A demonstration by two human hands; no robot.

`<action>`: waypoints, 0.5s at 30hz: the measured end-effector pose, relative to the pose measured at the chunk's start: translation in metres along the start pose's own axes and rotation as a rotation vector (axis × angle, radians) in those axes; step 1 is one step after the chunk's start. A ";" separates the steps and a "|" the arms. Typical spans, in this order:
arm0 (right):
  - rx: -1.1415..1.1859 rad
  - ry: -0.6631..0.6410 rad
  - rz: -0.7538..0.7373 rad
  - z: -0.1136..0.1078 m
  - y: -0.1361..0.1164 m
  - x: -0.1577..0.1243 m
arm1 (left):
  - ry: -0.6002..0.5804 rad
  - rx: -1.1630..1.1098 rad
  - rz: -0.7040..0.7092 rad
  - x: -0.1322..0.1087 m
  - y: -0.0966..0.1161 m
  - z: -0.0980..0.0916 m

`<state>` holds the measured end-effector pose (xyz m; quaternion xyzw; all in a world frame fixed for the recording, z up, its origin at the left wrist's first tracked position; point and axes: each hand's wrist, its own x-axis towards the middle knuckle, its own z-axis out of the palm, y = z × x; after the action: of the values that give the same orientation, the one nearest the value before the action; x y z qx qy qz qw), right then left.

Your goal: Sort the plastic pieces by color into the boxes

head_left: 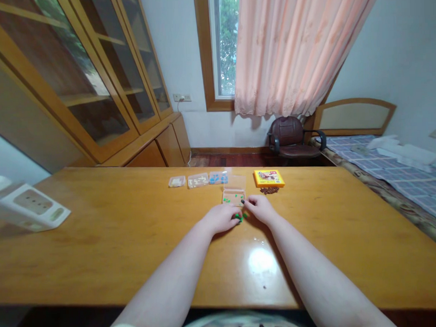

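My left hand (225,218) rests on the table with its fingers curled around small green pieces (239,217); a few of these show at its fingertips. Beside it, my right hand (261,208) reaches to the near right corner of a small clear plastic box (233,204), its fingers bent together in a pinch. What those fingers hold, if anything, is too small to make out. The box stands open, its clear lid (235,182) tipped back, and several green pieces (226,200) lie inside. Another green piece (245,215) is between my hands.
Behind stand clear boxes of blue pieces (218,178), cream pieces (197,181) and pale pieces (176,182). A yellow box (269,178) lies at the right, with a brown pile (269,191) before it. A white device (29,207) stands at the left of the wooden table (127,233).
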<state>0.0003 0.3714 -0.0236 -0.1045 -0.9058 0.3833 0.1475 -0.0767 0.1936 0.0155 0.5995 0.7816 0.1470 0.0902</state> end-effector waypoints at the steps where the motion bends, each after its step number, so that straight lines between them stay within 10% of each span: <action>1: -0.002 -0.045 -0.009 0.000 0.000 -0.001 | -0.020 -0.004 0.006 0.000 0.001 0.000; 15: -0.026 -0.093 0.010 -0.001 -0.002 -0.001 | -0.067 -0.004 -0.065 0.002 -0.004 0.004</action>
<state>0.0012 0.3705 -0.0222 -0.0929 -0.9159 0.3768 0.1022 -0.0795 0.1949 0.0104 0.5781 0.7970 0.1255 0.1221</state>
